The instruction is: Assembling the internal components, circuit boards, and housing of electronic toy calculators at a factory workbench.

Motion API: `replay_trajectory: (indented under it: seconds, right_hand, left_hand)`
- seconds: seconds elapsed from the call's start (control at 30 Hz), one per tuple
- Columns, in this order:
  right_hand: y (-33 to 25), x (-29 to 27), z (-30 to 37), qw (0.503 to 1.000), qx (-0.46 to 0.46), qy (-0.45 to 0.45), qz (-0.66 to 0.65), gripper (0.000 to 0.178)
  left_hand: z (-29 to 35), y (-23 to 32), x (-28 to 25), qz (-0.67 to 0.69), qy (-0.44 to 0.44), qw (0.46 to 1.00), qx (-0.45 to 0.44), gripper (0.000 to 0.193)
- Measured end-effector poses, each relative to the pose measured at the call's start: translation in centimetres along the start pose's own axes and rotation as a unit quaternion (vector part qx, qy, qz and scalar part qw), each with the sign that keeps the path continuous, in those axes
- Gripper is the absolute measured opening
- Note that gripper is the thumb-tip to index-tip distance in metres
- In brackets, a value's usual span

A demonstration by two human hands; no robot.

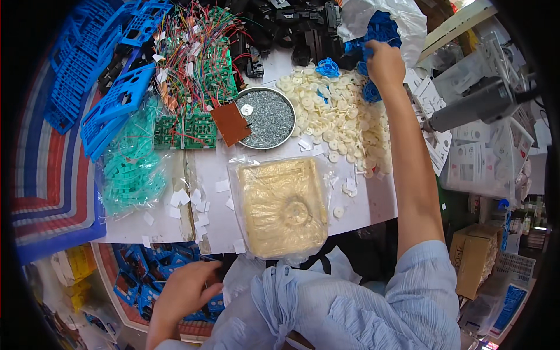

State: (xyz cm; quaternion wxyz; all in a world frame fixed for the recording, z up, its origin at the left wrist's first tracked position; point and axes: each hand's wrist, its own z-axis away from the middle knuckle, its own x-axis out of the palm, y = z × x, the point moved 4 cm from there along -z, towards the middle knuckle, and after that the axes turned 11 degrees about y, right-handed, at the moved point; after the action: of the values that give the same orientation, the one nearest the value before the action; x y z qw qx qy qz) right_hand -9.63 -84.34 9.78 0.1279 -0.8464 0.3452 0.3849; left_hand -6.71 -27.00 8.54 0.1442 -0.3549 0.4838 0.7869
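My right hand [386, 65] reaches to the back right, its fingers curled in among blue plastic parts [382, 28] at the mouth of a clear plastic bag [413, 24]. What the fingertips pinch, if anything, is hidden. Low on the left, my left hand [188, 291] hovers by the table's front edge, thumb and fingers apart with nothing seen in it. Below it lies a crate of blue-cased assemblies [137, 279]. In front of me, at the table edge, rests a yellowish square block [280, 198] wrapped in clear plastic, with a round mark on it.
Behind the block stands a round tin of small screws [271, 116], a brown board [231, 123] overlapping its rim. Cream plastic discs [332, 111] heap beside it. Wired green circuit boards [201, 76], blue frames [116, 105] and bagged teal parts [131, 169] lie left. An electric screwdriver [475, 106] juts in from the right.
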Motion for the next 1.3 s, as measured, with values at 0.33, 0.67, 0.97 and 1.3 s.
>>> replay_trajectory:
  seconds: [0.33, 0.67, 0.97, 1.3]
  right_hand:
    - [-13.1, -14.1, 14.2, 0.672, 0.000, -0.216, -0.708, 0.052]
    - [-12.4, -15.9, 21.2, 0.804, 0.122, -0.237, -0.531, 0.027]
    - [-13.9, -16.1, 21.6, 0.887, -0.102, -0.215, -0.397, 0.011]
    - [-14.5, -15.9, 22.4, 0.897, -0.121, -0.288, -0.311, 0.014]
  left_hand:
    - [-16.0, 7.4, 1.9, 0.625, 0.004, 0.771, -0.124, 0.040]
    - [-13.6, 6.5, 6.9, 0.516, 0.110, 0.847, -0.074, 0.045]
    - [-10.2, 6.7, 6.3, 0.033, 0.239, 0.941, 0.238, 0.038]
    - [-10.3, 7.0, 7.7, -0.090, 0.150, 0.919, 0.352, 0.044]
